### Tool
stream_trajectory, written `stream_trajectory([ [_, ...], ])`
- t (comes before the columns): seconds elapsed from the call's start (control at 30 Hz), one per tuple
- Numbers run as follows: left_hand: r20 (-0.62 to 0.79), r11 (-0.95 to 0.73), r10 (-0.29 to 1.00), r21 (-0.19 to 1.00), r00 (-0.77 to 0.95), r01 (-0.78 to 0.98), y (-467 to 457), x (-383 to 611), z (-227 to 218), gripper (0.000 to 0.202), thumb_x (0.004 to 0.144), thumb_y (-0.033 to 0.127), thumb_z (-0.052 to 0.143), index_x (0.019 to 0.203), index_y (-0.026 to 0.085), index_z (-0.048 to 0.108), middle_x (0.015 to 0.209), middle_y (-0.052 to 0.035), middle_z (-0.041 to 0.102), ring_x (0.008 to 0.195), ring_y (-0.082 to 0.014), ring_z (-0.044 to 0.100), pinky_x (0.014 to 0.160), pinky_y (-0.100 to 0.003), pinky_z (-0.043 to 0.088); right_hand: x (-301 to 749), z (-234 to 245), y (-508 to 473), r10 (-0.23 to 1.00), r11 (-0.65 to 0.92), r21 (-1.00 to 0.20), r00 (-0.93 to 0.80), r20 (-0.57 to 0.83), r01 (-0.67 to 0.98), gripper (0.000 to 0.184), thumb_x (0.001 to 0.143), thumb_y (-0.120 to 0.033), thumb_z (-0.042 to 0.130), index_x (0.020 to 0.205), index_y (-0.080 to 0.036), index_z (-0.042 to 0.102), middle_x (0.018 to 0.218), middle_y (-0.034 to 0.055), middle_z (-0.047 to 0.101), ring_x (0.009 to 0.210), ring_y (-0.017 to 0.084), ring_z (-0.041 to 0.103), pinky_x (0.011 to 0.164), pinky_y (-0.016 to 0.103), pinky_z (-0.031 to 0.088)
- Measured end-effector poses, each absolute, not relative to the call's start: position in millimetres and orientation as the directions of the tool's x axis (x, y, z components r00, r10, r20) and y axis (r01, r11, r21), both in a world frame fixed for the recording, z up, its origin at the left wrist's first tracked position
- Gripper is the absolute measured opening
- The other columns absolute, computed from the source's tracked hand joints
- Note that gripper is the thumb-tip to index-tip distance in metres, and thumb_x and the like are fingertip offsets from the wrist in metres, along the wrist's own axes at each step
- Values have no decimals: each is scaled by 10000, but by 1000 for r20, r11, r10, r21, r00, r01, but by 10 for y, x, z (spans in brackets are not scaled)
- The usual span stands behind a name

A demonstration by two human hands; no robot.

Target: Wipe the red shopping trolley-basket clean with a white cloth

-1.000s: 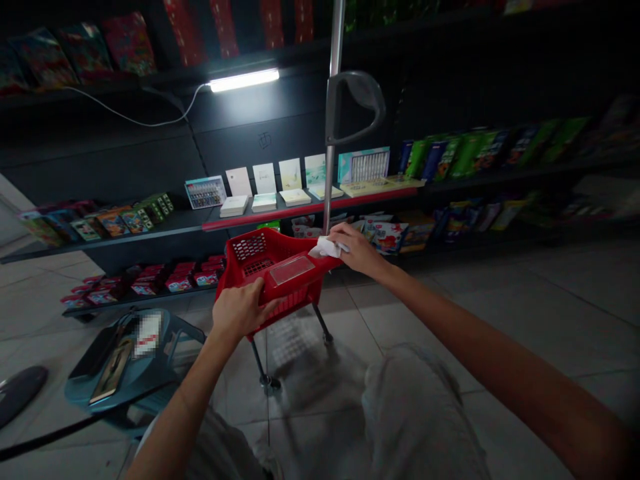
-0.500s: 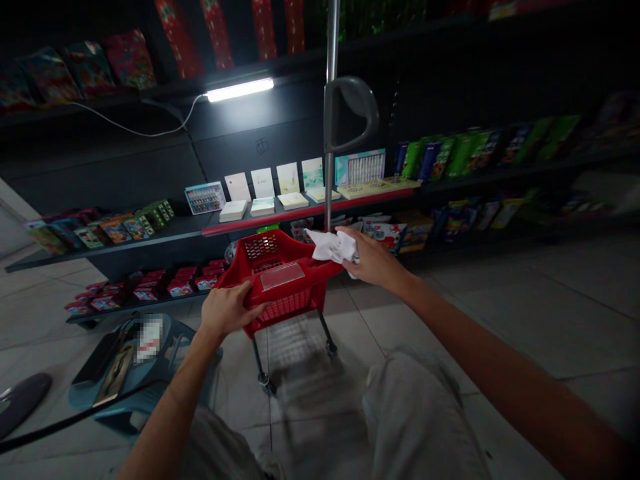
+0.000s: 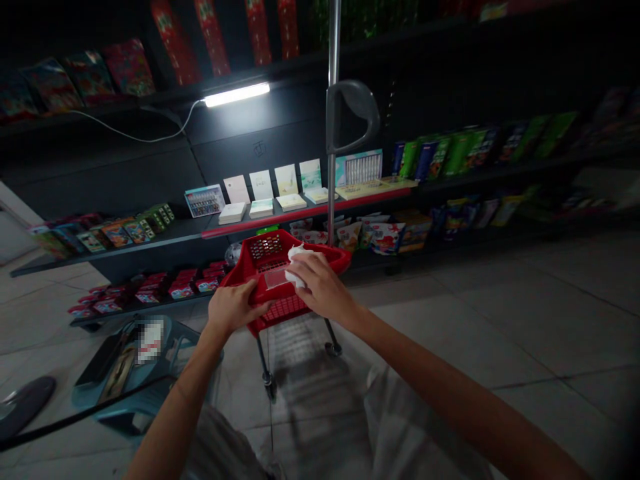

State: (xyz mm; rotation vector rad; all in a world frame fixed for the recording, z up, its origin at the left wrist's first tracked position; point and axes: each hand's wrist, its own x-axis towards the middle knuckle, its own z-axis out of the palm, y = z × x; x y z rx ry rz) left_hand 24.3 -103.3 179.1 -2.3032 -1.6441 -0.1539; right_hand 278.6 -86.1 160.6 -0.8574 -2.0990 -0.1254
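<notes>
A small red shopping cart (image 3: 260, 248) on thin grey legs with casters stands in front of me. Its near-left rim is gripped by my left hand (image 3: 234, 307), thumb on top and fingers around the edge. My right hand (image 3: 320, 285) presses a crumpled white cloth (image 3: 296, 277) against the near rim, over the right part of the clear label panel (image 3: 275, 277). Fingers cover much of the cloth. From the cart's far right side a metal pole (image 3: 332, 193) rises, carrying a grey loop-shaped handle (image 3: 369, 117).
A dark shelf unit holds booklets (image 3: 261, 207), green and blue packs (image 3: 440, 157) and red boxes (image 3: 150, 288). A tube light (image 3: 237, 95) glows above. At lower left is a blue-green plastic stool (image 3: 150, 393) bearing dark items, with a black strap (image 3: 90, 411) crossing in front.
My right hand has carried the white cloth left and down from the cart's right corner onto the label panel. My left hand keeps its grip on the rim.
</notes>
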Motion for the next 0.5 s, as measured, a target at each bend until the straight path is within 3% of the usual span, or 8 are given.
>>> stream_trajectory([
  [0.13,266,-282,907,-192,326,940,-1007,150,1760,487,937,673,531,1027,230,713,983,-116,812,899,-295,776,682,-309,469,2857,1542,-809,495,786,-139,-480,724,602,319,879,-110,604,1159,-224,706,1333,106,640,1268,312,498,1134,502,438],
  [0.27,280,-280,901,-209,332,937,-991,79,1725,493,943,677,517,1013,227,708,976,-124,811,897,-300,773,694,-314,464,3216,1543,-703,552,739,-162,-450,702,654,321,839,-113,650,1126,-242,713,1269,90,682,1184,301,545,1062,478,470],
  [0.5,275,-321,892,-170,358,932,-1003,54,1710,501,1040,591,352,1028,236,706,992,-114,809,883,-255,761,694,-295,440,3492,1724,-628,613,692,-91,-517,597,716,181,862,-145,646,1020,-211,705,1095,92,719,1056,286,568,958,411,459],
])
